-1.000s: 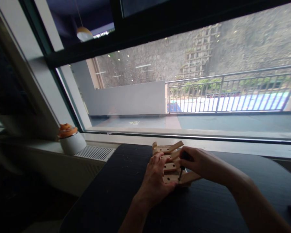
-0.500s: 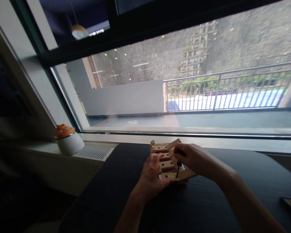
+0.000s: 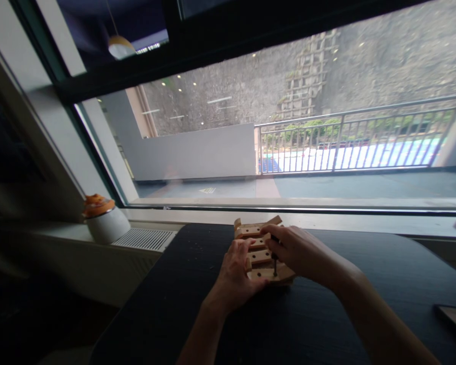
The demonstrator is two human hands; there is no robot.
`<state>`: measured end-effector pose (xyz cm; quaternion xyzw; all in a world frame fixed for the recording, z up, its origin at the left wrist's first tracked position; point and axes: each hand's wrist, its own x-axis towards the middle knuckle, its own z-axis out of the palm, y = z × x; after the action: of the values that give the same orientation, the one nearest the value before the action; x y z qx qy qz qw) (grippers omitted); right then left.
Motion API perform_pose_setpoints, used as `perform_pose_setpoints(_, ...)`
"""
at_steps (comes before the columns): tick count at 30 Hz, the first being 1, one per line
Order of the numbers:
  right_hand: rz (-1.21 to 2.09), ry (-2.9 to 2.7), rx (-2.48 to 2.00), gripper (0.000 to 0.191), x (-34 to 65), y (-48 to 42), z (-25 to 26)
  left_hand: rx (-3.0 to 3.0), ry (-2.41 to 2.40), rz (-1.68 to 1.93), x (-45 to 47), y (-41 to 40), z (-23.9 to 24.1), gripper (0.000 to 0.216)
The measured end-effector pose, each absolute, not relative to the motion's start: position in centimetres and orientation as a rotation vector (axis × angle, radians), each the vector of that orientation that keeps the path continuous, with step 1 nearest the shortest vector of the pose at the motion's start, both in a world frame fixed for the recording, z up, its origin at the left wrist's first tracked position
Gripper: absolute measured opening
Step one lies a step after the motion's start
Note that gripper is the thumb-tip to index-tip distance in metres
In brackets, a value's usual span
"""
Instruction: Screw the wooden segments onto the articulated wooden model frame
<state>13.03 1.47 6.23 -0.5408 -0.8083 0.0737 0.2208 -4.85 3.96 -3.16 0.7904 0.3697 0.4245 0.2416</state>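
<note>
A small pale wooden piece with several slats and dark holes (image 3: pixel 261 257) lies on the dark table. My left hand (image 3: pixel 232 276) is closed around its left side, with the fingers over the slats and the thumb along the near edge. In my right hand (image 3: pixel 298 251) is a screwdriver (image 3: pixel 275 265), held upright by its dark handle. The tip meets the nearest slat towards its right end. The hand covers most of the handle and part of the wooden piece's right side. One strip (image 3: pixel 272 221) sticks up at a slant on the far side.
The black table (image 3: pixel 327 314) has rounded corners and reaches the window sill (image 3: pixel 327 222). A flat dark-edged object (image 3: pixel 454 319) lies at the right. On the left ledge stands a white pot with an orange top (image 3: pixel 108 223), beside a vent grille (image 3: pixel 144 239).
My right hand and the screwdriver have shifted slightly left, and the hand has turned. The strip at the near right sticks out less past the wooden piece. My left hand stays in place.
</note>
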Motion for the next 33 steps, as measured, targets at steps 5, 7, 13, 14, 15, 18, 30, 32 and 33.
perform_pose_setpoints(5, 0.053, -2.202, -1.652, 0.032, 12.9, 2.2, 6.0, 2.208, 1.058, 1.129, -4.9, 4.1, -3.5, 0.076)
perform_pose_setpoints(7, -0.058, -2.212, -1.695, 0.03, 12.4, 2.0, 6.0, 2.257, 1.042, 1.126, -4.9, 4.2, -3.7, 0.077)
perform_pose_setpoints(13, -0.048, -2.311, -1.586, 0.024, 10.7, 0.9, 5.9, 2.316, 1.006, 1.19, -4.8, 4.6, -4.1, 0.077)
perform_pose_setpoints(14, -0.022, -2.315, -1.574, 0.025, 10.7, 0.9, 5.8, 2.319, 1.006, 1.19, -4.8, 4.6, -4.2, 0.077)
perform_pose_setpoints(15, -0.005, -2.313, -1.567, 0.025, 10.9, 0.9, 5.8, 2.322, 1.009, 1.183, -4.9, 4.6, -4.2, 0.078)
perform_pose_setpoints(18, -0.013, -2.273, -1.602, 0.024, 11.7, 1.5, 5.9, 2.322, 1.027, 1.155, -4.9, 4.6, -4.2, 0.079)
perform_pose_setpoints(30, -0.004, -2.236, -1.616, 0.025, 12.7, 1.3, 6.7, 2.3, 1.106, 1.106, -4.9, 4.4, -4.1, 0.079)
perform_pose_setpoints(32, 0.051, -2.243, -1.563, 0.024, 12.8, 1.3, 6.7, 2.307, 1.122, 1.1, -4.9, 4.4, -4.0, 0.079)
perform_pose_setpoints(33, 0.073, -2.24, -1.553, 0.025, 12.9, 1.4, 6.6, 2.309, 1.132, 1.093, -4.8, 4.4, -4.0, 0.079)
